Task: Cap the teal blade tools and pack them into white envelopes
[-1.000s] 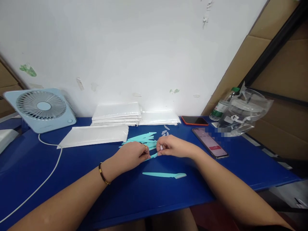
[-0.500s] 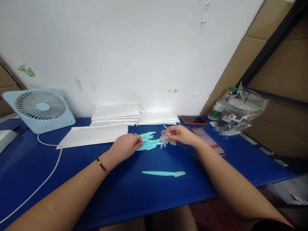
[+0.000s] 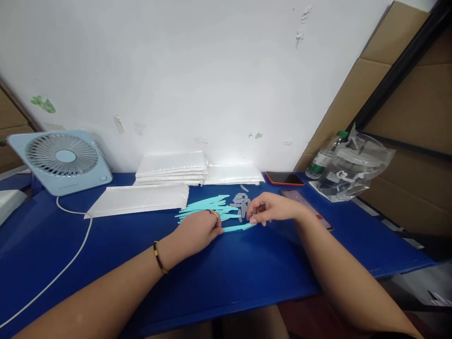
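A turquoise eyebrow razor (image 3: 237,228) is stretched level between my two hands, just in front of a loose pile. My left hand (image 3: 201,229), wearing a ring and a bracelet, is closed round its handle end. At the blade end, my right hand (image 3: 268,208) pinches the tip between thumb and fingers; whether a clear cover is also in that pinch cannot be seen. Behind my left hand lie several more turquoise razors (image 3: 208,204), fanned out and partly hidden by it. Small translucent blade covers (image 3: 241,199) are scattered beside them, close to my right fingers.
White plastic-wrapped packs (image 3: 171,165) are stacked against the wall, with a flat white sleeve (image 3: 137,200) before them. At left stands a blue fan (image 3: 63,160) with its cable (image 3: 76,254). Two phones (image 3: 285,178), a bottle (image 3: 323,157) and a bagged cup (image 3: 353,169) sit at right.
The razor lying alone near the front of the table has gone from there, and one is now held between both hands. Both hands have come nearer, off the pile and covers.
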### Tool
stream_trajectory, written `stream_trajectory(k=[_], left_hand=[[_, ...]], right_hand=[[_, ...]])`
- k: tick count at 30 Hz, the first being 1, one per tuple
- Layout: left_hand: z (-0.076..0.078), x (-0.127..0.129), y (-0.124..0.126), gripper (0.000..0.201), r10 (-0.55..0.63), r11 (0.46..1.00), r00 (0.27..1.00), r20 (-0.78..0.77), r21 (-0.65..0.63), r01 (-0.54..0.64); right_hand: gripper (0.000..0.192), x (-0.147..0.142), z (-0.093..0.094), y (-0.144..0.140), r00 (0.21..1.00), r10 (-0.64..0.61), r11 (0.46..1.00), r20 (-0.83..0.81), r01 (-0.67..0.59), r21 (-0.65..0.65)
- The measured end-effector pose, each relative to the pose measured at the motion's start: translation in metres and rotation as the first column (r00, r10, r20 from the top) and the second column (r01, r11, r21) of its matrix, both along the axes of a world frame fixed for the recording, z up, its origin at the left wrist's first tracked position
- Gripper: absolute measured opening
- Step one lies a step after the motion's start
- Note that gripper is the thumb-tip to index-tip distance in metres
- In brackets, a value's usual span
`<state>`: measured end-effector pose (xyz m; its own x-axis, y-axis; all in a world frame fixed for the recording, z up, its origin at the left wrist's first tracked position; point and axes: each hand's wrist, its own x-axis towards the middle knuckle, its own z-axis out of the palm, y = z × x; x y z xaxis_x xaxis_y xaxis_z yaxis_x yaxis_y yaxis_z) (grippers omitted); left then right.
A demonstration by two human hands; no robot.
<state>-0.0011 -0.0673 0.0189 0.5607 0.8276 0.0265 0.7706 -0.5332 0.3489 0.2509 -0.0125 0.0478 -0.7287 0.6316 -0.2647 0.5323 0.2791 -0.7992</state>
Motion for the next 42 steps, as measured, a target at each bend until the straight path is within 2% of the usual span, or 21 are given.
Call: stream_trajectory(k=[3,6,9,11,13,15,18,21,23,25,28,31,34,36,40,42], left_hand=[[0.004,-0.008,0.008,0.023,0.076,0.997,0.997,0.029,-0.005,-0.076],[0.009,-0.012,0.011,0.023,0.083,0.997,0.995,0.063,-0.007,-0.082],[0.013,-0.016,0.013,0.024,0.084,0.996,0.992,0.089,0.0,-0.084],[0.015,-0.021,0.016,0.024,0.119,0.993,0.987,0.109,-0.001,-0.12],[0.016,-0.025,0.019,0.025,0.162,0.986,0.974,0.156,-0.054,-0.155],[0.016,-0.029,0.019,0.026,0.164,0.977,0.963,0.212,-0.167,-0.129],[0.015,-0.028,0.015,0.026,0.093,0.959,0.978,0.189,-0.282,-0.036],[0.015,-0.024,0.008,0.026,0.067,0.98,0.997,0.042,-0.189,-0.058],[0.014,-0.022,0.005,0.025,0.081,0.993,0.996,-0.031,-0.081,-0.083],[0.013,-0.02,0.005,0.023,0.103,0.994,0.993,-0.052,0.034,-0.101],[0.005,-0.018,0.011,0.036,0.122,0.972,0.992,-0.021,0.202,-0.116],[-0.009,-0.016,0.016,0.057,0.107,0.964,0.993,-0.043,0.247,-0.093],[-0.02,-0.015,0.016,0.069,0.063,0.987,0.993,-0.097,0.157,-0.047],[-0.022,-0.014,0.012,0.072,0.016,0.996,0.994,-0.107,0.091,-0.006],[-0.013,-0.012,-0.001,0.073,-0.063,0.996,0.995,-0.078,0.057,0.068],[-0.007,-0.01,-0.002,0.068,-0.075,0.995,0.996,-0.044,0.059,0.077]], right_hand=[[0.037,-0.005,-0.005,-0.001,0.996,-0.056,0.998,-0.067,0.056,-0.004],[0.034,-0.009,-0.01,0.001,0.978,-0.127,0.991,-0.163,0.13,0.011],[0.033,-0.004,-0.01,0.005,0.961,-0.17,0.984,-0.219,0.176,0.01],[0.031,0.004,-0.008,0.009,0.935,-0.238,0.967,-0.261,0.254,0.028],[0.031,0.014,-0.006,0.013,0.893,-0.315,0.935,-0.321,0.351,0.058],[0.031,0.02,-0.005,0.016,0.862,-0.355,0.91,-0.363,0.408,0.079],[0.032,0.018,-0.006,0.014,0.898,-0.304,0.936,-0.319,0.344,0.073],[0.033,0.007,-0.011,0.008,0.967,-0.155,0.981,-0.204,0.175,0.08],[0.035,0.002,-0.013,0.006,0.989,-0.095,0.978,-0.116,0.114,0.176],[0.037,0.001,-0.015,0.008,0.991,-0.119,0.93,-0.053,0.13,0.344],[0.032,0.002,-0.019,0.015,0.976,-0.204,0.794,-0.076,0.211,0.571],[0.032,0.0,-0.028,0.024,0.983,-0.168,0.707,-0.081,0.177,0.685],[0.036,-0.005,-0.039,0.03,0.992,-0.124,0.692,0.017,0.074,0.718],[0.035,-0.005,-0.042,0.032,0.991,-0.119,0.693,0.062,0.039,0.72],[0.031,0.003,-0.038,0.034,0.992,-0.093,0.706,0.081,0.008,0.708],[0.029,0.008,-0.036,0.035,0.989,-0.134,0.683,0.06,0.048,0.729]])
